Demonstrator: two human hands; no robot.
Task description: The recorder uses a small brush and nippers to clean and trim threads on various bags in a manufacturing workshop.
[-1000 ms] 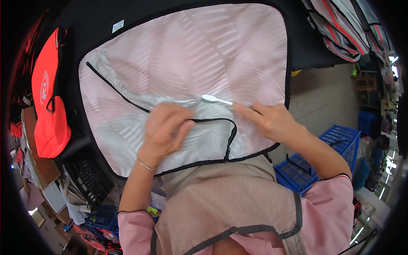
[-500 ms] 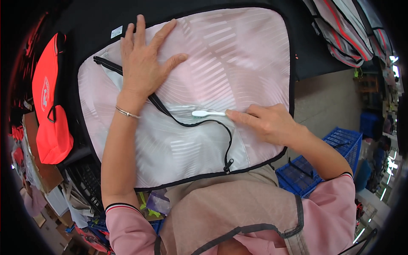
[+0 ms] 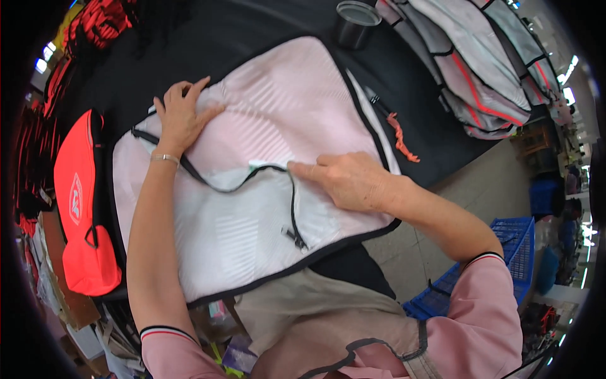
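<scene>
A pale pink and white patterned fabric panel [image 3: 221, 234] with black edging lies across the dark table and reaches my lap. A black zipper [image 3: 211, 186] curves over its middle, its puller [image 3: 294, 239] close to the near edge. My left hand [image 3: 180, 120] rests spread on the panel's far left part, fingertips at the edging. With bent fingers, my right hand [image 3: 353, 180] pinches a white toothbrush [image 3: 259, 164] low against the cloth beside the zipper. Most of the brush is hidden by the zipper edge and the fingers.
An orange-red bag [image 3: 76, 196] lies at the left. Beyond the panel stands a dark cup [image 3: 355, 28], with an orange cord [image 3: 401, 139] to its right. Grey panels with red trim [image 3: 470, 82] are piled far right; a blue crate [image 3: 514, 243] stands below.
The view has shifted, and the panel now appears turned and lower. My right hand has moved left with the toothbrush, now mostly covered. My left hand stays spread near the far edge.
</scene>
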